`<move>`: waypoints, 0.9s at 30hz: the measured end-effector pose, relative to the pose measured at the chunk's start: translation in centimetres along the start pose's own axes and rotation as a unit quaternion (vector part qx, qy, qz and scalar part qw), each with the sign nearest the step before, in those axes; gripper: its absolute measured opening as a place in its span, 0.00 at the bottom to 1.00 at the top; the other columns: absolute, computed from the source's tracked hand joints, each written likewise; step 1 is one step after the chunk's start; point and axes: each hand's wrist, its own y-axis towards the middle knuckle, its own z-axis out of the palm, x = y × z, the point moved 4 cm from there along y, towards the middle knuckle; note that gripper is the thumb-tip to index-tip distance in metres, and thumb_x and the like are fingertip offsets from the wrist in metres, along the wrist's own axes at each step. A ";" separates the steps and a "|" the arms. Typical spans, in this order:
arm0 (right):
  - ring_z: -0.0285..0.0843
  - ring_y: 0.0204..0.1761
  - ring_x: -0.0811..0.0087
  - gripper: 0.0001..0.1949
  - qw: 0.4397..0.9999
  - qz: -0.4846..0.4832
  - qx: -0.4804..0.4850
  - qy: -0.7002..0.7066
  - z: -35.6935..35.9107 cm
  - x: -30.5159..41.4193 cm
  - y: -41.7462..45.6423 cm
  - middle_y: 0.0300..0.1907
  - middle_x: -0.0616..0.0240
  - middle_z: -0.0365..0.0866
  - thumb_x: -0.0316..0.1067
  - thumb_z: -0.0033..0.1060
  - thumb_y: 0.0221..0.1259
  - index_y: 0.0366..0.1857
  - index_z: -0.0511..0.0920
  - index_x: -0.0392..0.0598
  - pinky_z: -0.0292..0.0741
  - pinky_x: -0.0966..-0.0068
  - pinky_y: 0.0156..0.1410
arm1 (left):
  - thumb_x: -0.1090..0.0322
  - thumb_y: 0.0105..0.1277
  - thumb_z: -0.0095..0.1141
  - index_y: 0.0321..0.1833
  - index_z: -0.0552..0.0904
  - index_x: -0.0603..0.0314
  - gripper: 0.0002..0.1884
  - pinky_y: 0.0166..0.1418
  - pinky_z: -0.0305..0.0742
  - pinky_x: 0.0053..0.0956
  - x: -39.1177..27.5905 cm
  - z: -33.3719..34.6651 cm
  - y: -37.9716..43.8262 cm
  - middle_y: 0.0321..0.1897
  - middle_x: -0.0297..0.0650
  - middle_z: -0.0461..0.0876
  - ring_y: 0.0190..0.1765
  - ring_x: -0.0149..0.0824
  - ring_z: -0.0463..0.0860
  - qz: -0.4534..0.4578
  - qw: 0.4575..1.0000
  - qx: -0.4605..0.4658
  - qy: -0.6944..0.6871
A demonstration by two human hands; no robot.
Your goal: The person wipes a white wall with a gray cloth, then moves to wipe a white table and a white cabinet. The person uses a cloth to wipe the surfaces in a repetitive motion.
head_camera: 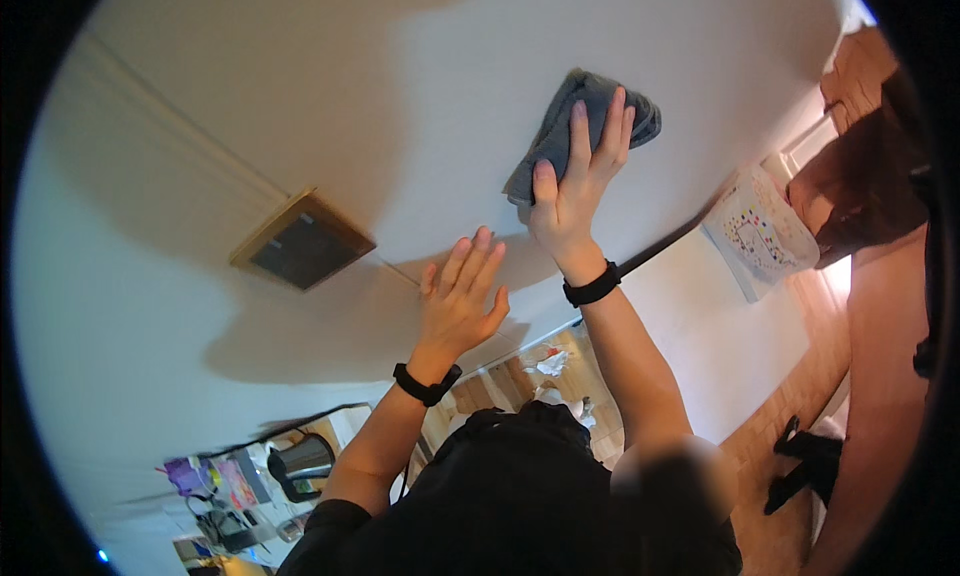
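Note:
My right hand (581, 178) is spread over a folded dark grey cloth (559, 129), pressing it flat against a white wall (480, 88). The fingers lie on top of the cloth and the thumb rests near its lower edge. My left hand (463, 294) holds nothing; its fingers are apart, and it is raised close to the wall, though whether it touches cannot be told. To the left of it, a wooden-framed dark panel (300, 242) is on the wall. Both wrists wear black bands.
A white table (720, 351) at the right bears a clear plastic container (761, 234) with coloured dots. At the lower left, a surface holds a kettle (304, 463), a purple item (187, 475) and clutter. Crumpled white material (551, 362) lies below the wall.

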 end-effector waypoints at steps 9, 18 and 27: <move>0.39 0.79 0.24 0.32 0.990 -0.017 0.134 -0.043 2.0 1.2 -19.1 0.81 0.31 0.42 0.48 0.52 0.70 0.77 0.60 0.57 0.42 0.29 0.78 | 0.59 0.63 0.62 0.73 0.73 0.56 0.33 0.83 0.44 0.45 2.9 -2.7 -2.4 0.77 0.52 0.68 0.81 0.47 0.62 -0.037 0.990 -0.128 -0.051; 0.44 0.82 0.43 0.29 0.997 -0.049 0.053 0.005 4.3 9.8 -3.2 0.82 0.48 0.53 0.47 0.61 0.57 0.67 0.79 0.62 0.51 0.48 0.78 | 0.57 0.66 0.60 0.76 0.70 0.56 0.34 0.82 0.45 0.47 8.3 -6.6 -9.1 0.79 0.53 0.65 0.80 0.51 0.61 -0.095 0.987 -0.126 0.032; 0.41 0.80 0.29 0.25 0.987 0.032 0.152 -0.041 5.6 9.3 -23.1 0.81 0.35 0.45 0.40 0.63 0.58 0.61 0.74 0.48 0.47 0.36 0.79 | 0.59 0.68 0.59 0.77 0.66 0.60 0.35 0.83 0.44 0.49 9.8 -7.1 -9.0 0.81 0.56 0.59 0.82 0.55 0.57 -0.009 0.989 -0.146 -0.022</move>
